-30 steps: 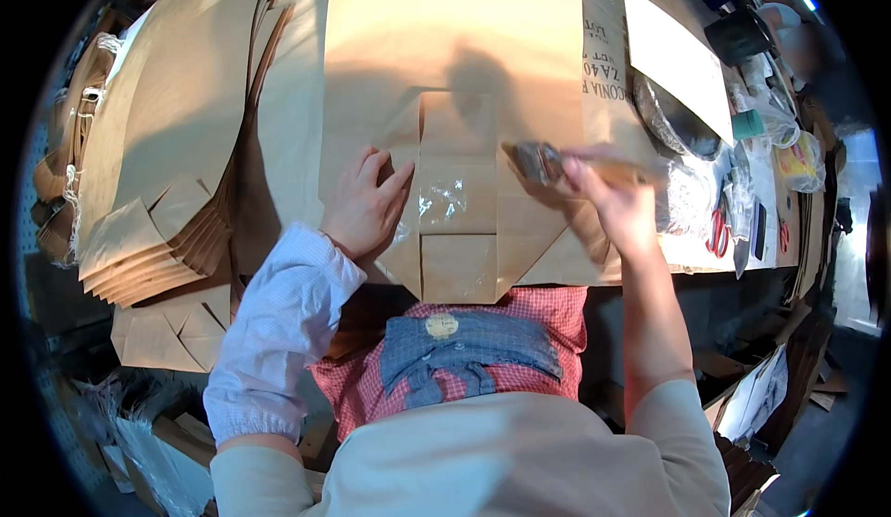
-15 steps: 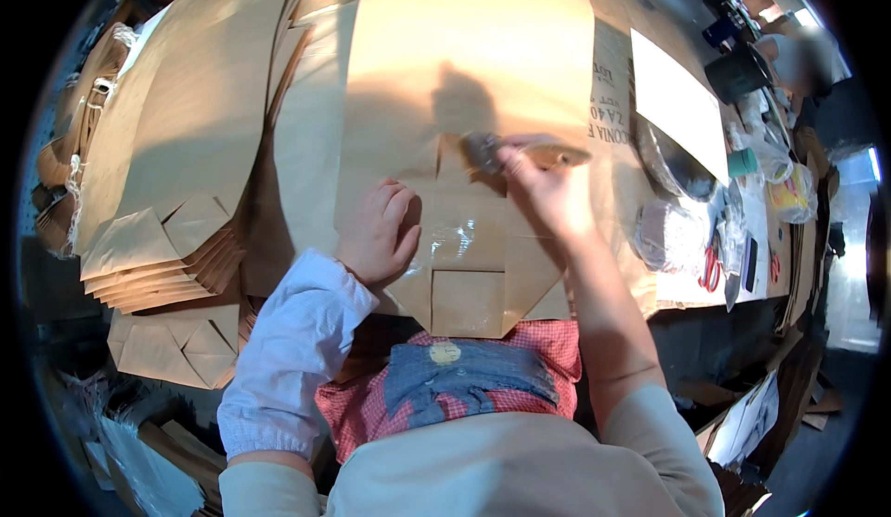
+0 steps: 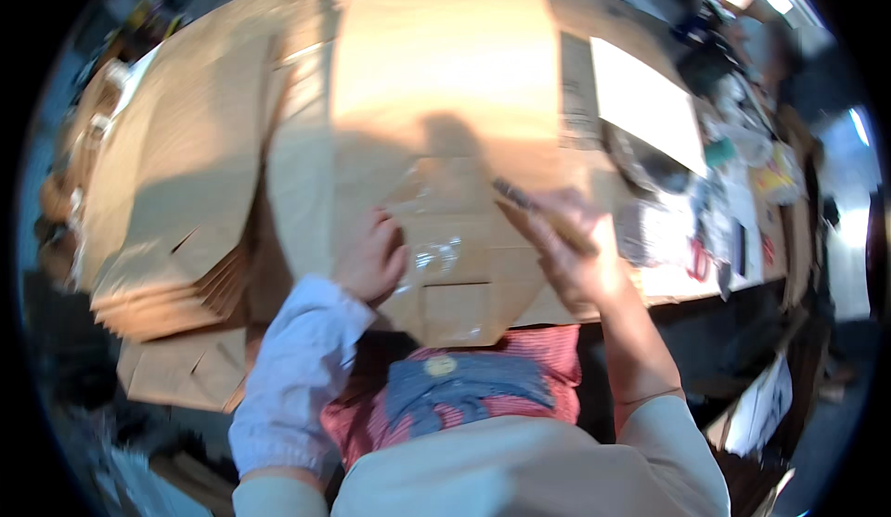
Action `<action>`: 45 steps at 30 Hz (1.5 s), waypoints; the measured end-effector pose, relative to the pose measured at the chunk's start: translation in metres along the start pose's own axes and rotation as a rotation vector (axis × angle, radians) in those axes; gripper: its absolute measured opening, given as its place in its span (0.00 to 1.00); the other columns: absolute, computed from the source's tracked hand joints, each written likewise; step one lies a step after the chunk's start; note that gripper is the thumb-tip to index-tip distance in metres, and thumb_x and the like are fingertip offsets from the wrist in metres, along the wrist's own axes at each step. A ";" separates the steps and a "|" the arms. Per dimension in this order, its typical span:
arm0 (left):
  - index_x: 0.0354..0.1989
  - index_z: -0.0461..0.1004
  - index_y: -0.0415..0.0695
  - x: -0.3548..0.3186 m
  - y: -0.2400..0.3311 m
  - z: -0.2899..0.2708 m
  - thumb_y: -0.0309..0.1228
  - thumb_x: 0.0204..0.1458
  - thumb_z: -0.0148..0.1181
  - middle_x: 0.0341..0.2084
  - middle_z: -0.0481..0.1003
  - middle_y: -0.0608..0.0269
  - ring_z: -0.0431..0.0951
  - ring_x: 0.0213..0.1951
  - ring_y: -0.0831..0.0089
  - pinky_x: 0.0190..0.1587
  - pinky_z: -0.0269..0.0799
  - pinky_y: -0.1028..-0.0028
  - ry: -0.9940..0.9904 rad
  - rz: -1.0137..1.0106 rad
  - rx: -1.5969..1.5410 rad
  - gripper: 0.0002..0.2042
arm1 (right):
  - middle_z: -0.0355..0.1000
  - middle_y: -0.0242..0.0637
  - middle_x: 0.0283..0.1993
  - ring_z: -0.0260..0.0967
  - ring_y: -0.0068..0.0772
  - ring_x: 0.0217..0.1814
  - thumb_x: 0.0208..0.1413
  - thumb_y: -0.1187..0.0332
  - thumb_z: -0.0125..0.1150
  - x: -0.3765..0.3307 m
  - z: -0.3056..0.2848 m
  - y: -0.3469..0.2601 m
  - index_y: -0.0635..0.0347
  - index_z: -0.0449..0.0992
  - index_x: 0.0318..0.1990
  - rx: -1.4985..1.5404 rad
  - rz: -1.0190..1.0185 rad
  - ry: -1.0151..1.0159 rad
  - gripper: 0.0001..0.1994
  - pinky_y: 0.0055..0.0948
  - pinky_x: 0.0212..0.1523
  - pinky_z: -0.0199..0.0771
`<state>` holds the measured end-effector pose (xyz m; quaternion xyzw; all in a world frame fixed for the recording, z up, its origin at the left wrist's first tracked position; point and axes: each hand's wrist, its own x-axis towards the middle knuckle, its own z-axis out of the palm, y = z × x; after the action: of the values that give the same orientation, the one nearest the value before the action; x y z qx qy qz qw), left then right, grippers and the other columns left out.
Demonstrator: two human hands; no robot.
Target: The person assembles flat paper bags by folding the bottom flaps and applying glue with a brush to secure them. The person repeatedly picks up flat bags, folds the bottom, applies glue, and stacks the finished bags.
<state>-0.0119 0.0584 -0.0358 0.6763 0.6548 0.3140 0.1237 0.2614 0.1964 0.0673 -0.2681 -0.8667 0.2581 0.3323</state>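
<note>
Head view: a large brown paper bag (image 3: 436, 118) is laid flat on the table (image 3: 650, 280), its folded bottom end turned toward the person. The left hand (image 3: 371, 259) is pressed palm-down on the folded bottom flaps, fingers spread, at the left of a glossy wet patch (image 3: 436, 255) that is probably glue, though the blur leaves this uncertain. A brush (image 3: 543, 215) with a wooden handle is gripped in the right hand (image 3: 571, 257), fingers closed round the handle, and its dark bristle end is held on the paper just above and right of the patch. A stack of flat brown bags (image 3: 167, 266) is seen at the left of the table. A white sheet (image 3: 640, 104) and a dark round dish (image 3: 650, 160) are seen to the right, with small clutter beyond them.
</note>
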 end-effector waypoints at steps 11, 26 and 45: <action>0.40 0.67 0.39 0.005 0.005 -0.003 0.24 0.47 0.57 0.42 0.67 0.46 0.68 0.47 0.47 0.50 0.66 0.58 -0.004 0.040 0.133 0.11 | 0.74 0.43 0.43 0.73 0.45 0.43 0.38 0.76 0.65 -0.090 -0.137 0.108 0.57 0.79 0.42 -0.837 -0.092 -0.122 0.18 0.37 0.40 0.77; 0.30 0.78 0.41 0.041 -0.008 -0.024 0.26 0.39 0.60 0.30 0.78 0.54 0.77 0.35 0.56 0.37 0.72 0.59 -0.279 0.011 0.445 0.08 | 0.73 0.43 0.34 0.72 0.42 0.39 0.42 0.76 0.59 -0.012 0.034 0.083 0.66 0.75 0.38 -0.344 -0.080 -0.415 0.13 0.35 0.38 0.73; 0.50 0.72 0.41 -0.023 0.016 -0.034 0.21 0.38 0.53 0.64 0.60 0.49 0.53 0.66 0.45 0.67 0.48 0.52 -0.548 0.026 -0.215 0.24 | 0.67 0.46 0.51 0.64 0.50 0.54 0.41 0.78 0.55 -0.091 0.016 0.027 0.65 0.70 0.50 -0.277 -0.037 -0.534 0.23 0.41 0.51 0.70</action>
<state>-0.0178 0.0260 -0.0067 0.7272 0.5510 0.1888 0.3631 0.3159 0.1539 0.0005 -0.2176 -0.9551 0.1926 0.0577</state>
